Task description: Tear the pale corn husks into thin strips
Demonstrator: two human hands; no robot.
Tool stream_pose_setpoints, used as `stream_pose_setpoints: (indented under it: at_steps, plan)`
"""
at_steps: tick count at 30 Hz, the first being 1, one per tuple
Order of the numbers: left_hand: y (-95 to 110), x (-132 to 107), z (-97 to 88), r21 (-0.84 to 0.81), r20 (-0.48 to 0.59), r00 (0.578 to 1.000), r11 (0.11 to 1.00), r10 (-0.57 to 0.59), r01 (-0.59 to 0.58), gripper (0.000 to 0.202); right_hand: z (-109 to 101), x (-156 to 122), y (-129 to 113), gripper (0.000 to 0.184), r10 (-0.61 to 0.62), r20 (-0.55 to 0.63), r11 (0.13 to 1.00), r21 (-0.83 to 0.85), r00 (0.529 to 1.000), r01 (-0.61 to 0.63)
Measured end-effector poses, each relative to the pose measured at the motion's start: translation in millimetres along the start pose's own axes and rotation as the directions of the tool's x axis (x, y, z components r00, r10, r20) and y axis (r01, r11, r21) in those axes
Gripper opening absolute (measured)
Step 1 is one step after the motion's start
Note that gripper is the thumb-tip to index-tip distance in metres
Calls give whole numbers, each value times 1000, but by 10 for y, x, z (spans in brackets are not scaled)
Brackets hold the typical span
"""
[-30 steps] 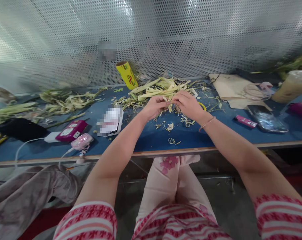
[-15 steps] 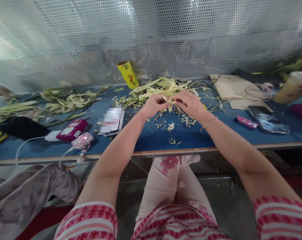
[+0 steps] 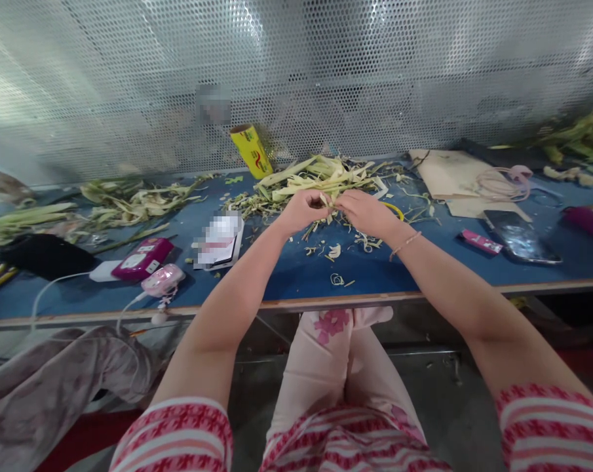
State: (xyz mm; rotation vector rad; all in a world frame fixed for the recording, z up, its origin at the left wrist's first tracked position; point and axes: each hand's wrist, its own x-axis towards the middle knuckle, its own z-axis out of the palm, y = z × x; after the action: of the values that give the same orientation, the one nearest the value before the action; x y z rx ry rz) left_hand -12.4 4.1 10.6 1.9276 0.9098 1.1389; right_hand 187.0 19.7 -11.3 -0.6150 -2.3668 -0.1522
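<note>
Over the worktop (image 3: 296, 269), just before the husk pile (image 3: 316, 174), left hand (image 3: 302, 210) and right hand (image 3: 365, 211) meet, both pinching one pale husk strip (image 3: 331, 204); stripping seems midway, needing a steady opposing pull.

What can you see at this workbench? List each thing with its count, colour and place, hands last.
leaf strips: few, pale yellow, pinched between both hands
leaf pile: one, pale green, behind the hands
second leaf pile: one, green, far left
roll: one, yellow, against the screen
phone: one, dark, right
device: one, magenta, left
table: one, blue, under everything
screen: one, silver perforated, at back
left hand: one, bare, centre
right hand: one, bare, centre
</note>
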Motion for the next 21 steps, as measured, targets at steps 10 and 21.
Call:
stream_pose_setpoints:
  at_steps: [10,21]
  plan:
    - [-4,11,9,495,25,953,825,300,-273,6,-13,84,-84,15,398,112,815,413,911,-407]
    - [-69,-21,-2,614,135,914,691,383,-381,9,51,112,-106,21,612,385,121,817,690,-564]
